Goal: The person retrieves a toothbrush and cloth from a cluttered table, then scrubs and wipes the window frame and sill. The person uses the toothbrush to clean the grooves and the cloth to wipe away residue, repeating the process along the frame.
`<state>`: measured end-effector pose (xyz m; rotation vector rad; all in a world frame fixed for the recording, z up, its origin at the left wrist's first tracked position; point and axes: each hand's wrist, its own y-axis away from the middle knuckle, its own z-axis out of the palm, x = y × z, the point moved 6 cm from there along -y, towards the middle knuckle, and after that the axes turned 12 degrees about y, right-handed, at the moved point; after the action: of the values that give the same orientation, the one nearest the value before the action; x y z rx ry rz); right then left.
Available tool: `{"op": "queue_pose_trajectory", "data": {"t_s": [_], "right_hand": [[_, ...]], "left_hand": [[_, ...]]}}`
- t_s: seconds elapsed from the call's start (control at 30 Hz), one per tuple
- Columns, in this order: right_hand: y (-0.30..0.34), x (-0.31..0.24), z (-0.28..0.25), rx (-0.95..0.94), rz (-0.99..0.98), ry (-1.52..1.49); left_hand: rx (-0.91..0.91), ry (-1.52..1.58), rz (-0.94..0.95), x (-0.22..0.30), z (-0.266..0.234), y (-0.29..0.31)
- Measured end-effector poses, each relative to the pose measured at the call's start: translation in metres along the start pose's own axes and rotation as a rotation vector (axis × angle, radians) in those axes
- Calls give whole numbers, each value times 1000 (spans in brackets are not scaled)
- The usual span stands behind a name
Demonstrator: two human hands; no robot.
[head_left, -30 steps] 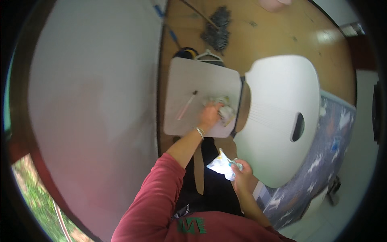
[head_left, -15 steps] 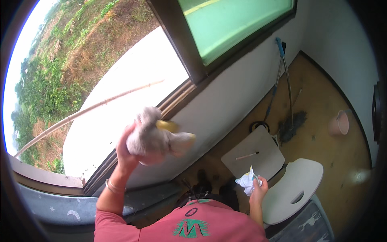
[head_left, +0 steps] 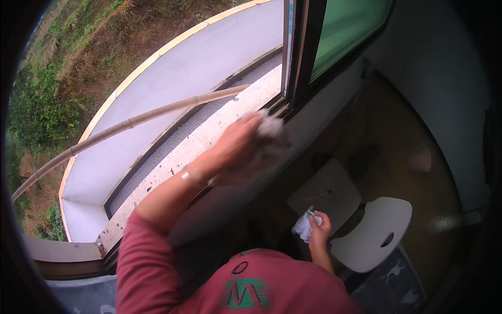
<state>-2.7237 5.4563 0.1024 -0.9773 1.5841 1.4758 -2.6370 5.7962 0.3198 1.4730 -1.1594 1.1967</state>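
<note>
My left hand (head_left: 238, 141) reaches over the windowsill, closed around a greyish-white cloth (head_left: 271, 125). That cloth lies against the brown window track (head_left: 284, 108) beside the frame of the sliding window (head_left: 306, 57). Part of it hangs down the inner wall side, blurred and dark. Lower and to the right, my right hand (head_left: 320, 233) pinches a small crumpled white and pale blue cloth (head_left: 301, 228) in front of my body, apart from the sill.
A white folding chair has its seat (head_left: 327, 191) and backrest (head_left: 374, 233) at my right, with a thin stick (head_left: 319, 197) on the seat. Outside, a bamboo pole (head_left: 130, 123) slants across the ledge. A pink bucket (head_left: 420, 158) stands on the floor.
My left hand has moved right and forward with the cloth, from above the sill down onto the window track. The right hand has shifted slightly left, still holding its cloth. The view looks darker.
</note>
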Motion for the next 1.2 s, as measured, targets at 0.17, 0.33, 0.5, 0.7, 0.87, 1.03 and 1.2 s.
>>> {"op": "queue_pose_trajectory", "data": {"t_s": [0.17, 0.33, 0.5, 0.7, 0.87, 1.03, 1.2], "right_hand": [[2, -25, 55, -121, -168, -28], [16, -41, 55, -49, -189, 7], [8, -50, 55, -76, -214, 44], [-10, -89, 80, -241, -344, 204], [-31, -114, 114, -400, -399, 126], [-52, -114, 108, -405, -429, 116], [-64, -117, 87, -367, -457, 239]], "left_hand": [[-137, -740, 289, -9, -81, 151], [-82, -542, 321, 9, -39, 67], [109, -540, 556, 9, 12, -46], [48, -623, 521, 14, -10, 52], [253, -798, 115, -6, -89, 230], [556, -1009, -217, -3, -128, 303], [546, -695, 364, 13, -52, 128]]}}
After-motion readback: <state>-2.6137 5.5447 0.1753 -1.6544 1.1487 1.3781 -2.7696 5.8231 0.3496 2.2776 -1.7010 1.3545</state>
